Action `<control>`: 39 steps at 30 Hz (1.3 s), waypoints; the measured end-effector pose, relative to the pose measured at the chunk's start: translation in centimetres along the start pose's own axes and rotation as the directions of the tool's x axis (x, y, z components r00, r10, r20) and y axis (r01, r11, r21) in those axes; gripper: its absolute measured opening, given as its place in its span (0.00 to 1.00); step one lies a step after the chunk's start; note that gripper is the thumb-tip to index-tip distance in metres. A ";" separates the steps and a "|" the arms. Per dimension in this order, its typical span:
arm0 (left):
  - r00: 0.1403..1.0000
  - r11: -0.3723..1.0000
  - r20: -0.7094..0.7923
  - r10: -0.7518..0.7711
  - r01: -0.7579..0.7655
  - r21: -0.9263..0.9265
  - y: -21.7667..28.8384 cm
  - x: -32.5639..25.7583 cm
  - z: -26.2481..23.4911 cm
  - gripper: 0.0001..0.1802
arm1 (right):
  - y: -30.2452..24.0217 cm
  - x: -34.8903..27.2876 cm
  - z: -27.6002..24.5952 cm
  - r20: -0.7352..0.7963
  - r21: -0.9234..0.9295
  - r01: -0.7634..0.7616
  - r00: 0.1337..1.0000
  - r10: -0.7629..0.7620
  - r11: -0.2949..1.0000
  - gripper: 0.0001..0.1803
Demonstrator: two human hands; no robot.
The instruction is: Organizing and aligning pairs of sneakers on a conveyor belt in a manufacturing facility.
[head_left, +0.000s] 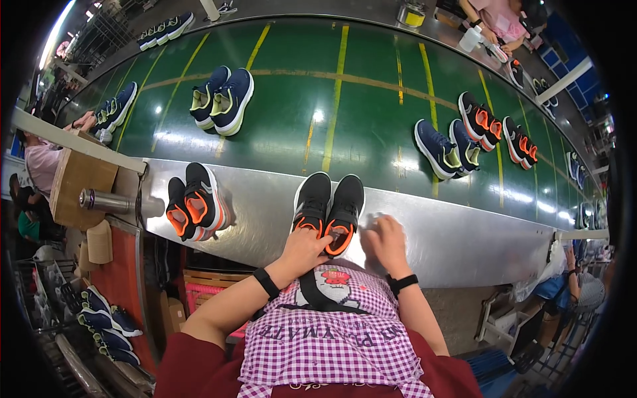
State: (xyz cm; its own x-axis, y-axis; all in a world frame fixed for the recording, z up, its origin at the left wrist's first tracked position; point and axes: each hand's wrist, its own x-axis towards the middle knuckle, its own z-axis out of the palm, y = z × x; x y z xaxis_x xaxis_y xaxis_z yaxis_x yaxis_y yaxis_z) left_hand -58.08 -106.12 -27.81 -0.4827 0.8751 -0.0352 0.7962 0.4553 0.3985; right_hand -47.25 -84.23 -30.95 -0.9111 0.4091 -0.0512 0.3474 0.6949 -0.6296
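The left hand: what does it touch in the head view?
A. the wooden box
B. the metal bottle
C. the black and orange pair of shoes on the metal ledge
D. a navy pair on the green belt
C: the left hand rests on the heel end of the black and orange pair of shoes, which lies on the metal ledge.

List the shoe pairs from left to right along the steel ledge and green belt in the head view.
Black-orange pair on ledge → navy pair → black-orange pair under the left hand → navy pair → two black-orange pairs.
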 end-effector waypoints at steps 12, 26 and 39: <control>0.986 0.993 -0.112 0.120 -0.122 -0.009 -4.4 16.6 -3.8 0.24 | 4.9 -2.9 2.2 -0.199 -0.454 -0.236 0.967 0.161 0.859 0.35; 0.890 0.988 -0.428 -0.154 0.139 -0.067 -14.6 19.2 -4.8 0.31 | 3.9 -2.5 3.2 -0.205 -0.499 -0.230 0.968 0.144 0.835 0.34; 0.804 0.681 -0.066 -0.591 0.541 0.494 -33.9 10.0 -12.4 0.37 | 5.9 -1.8 0.5 -0.203 -0.458 -0.282 0.957 0.209 0.843 0.33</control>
State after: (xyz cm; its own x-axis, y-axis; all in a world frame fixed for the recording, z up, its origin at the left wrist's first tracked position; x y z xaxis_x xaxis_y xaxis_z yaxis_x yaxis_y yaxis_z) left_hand -94.44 -114.85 -30.34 -0.8826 0.4238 -0.2035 0.4612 0.8645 -0.1999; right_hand -43.70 -81.15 -34.99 -0.7538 0.6567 -0.0233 0.6511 0.7417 -0.1609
